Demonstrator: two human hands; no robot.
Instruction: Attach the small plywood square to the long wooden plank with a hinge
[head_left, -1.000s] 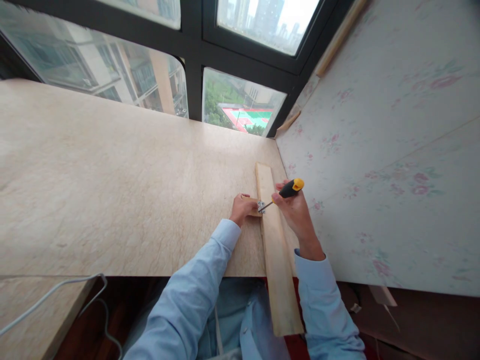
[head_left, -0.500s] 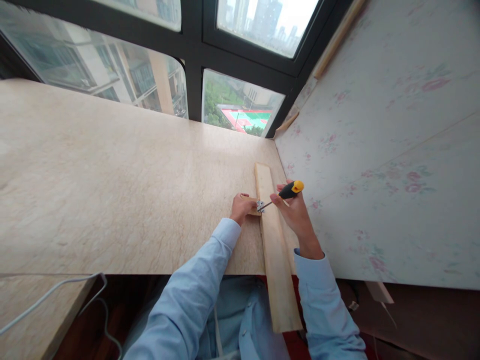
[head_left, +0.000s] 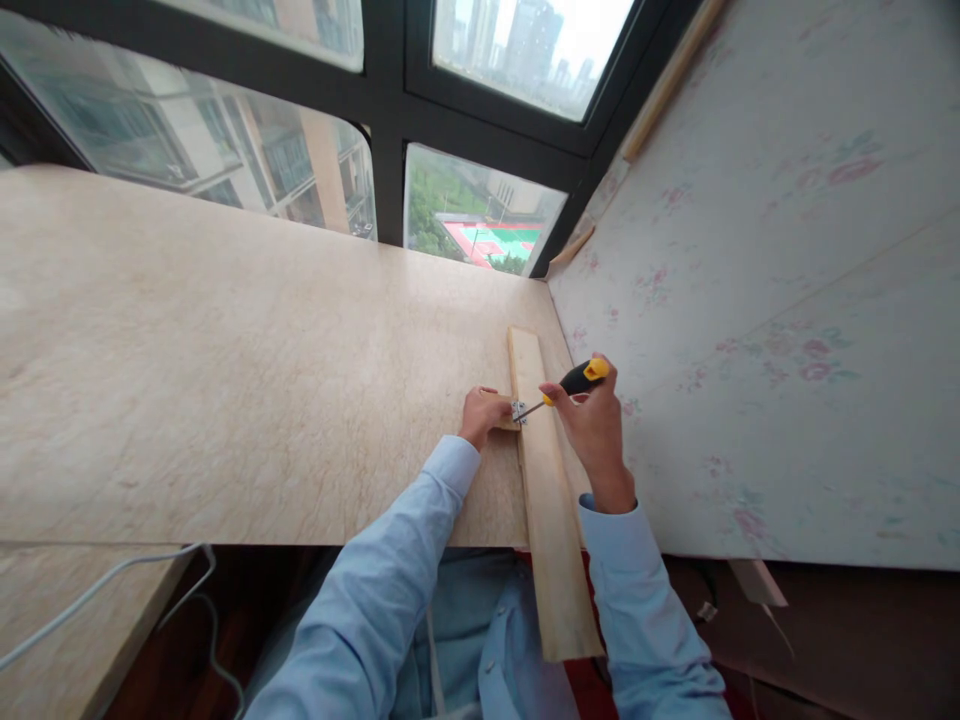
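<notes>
A long wooden board point(head_left: 551, 500) lies on the stone sill, its near end sticking out past the edge toward my body. Against its left side sits a short wooden piece point(head_left: 508, 422), and a small metal hinge point(head_left: 519, 411) bridges the two. My left hand point(head_left: 484, 414) is closed on the short piece, thumb and fingers close to the hinge. In my right hand point(head_left: 596, 425) is a screwdriver point(head_left: 577, 381) with a black and yellow handle. Its shaft slants down to the left and the tip meets the hinge. Any screw under the tip is too small to make out.
The beige stone sill point(head_left: 247, 380) stretches to the left. A floral-papered wall point(head_left: 787, 330) rises close to my right hand. Dark-framed windows point(head_left: 386, 150) stand behind the sill. A white cable point(head_left: 112, 575) hangs over the lower left corner.
My right hand has shifted its hold on the screwdriver, its fingers now wrapped higher around the handle. The tip stays at the hinge. My left hand keeps its place.
</notes>
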